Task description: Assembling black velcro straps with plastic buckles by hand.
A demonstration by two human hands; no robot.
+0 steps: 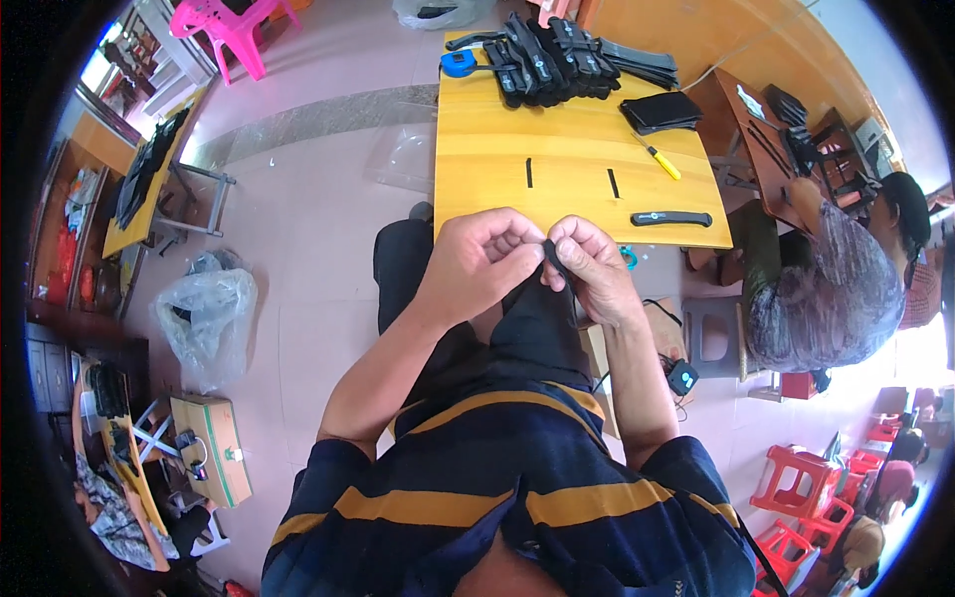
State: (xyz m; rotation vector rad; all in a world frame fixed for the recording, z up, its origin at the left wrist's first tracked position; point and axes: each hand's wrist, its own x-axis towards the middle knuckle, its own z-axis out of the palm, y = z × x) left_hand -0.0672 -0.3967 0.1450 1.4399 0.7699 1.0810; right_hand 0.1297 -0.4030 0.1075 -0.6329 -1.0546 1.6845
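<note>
Head view: left hand (485, 261) and right hand (589, 264) curled, fingertips pinching small black strap piece (550, 257) between them, held above lap just short of near edge of yellow wooden table (477, 159). Near half of tabletop mostly bare: two thin black strips (528, 172), yellow-handled screwdriver (660, 159), black handle (671, 218) by right edge. Pile of black parts (547, 60) at far edge. Floor left of table open up to plastic bag (207, 316).

My wearer had short-sleeved navy shirt (507, 478) with mustard-yellow stripes, dark trousers (537, 328); forearms bare, hands ungloved, no watch seen.
</note>
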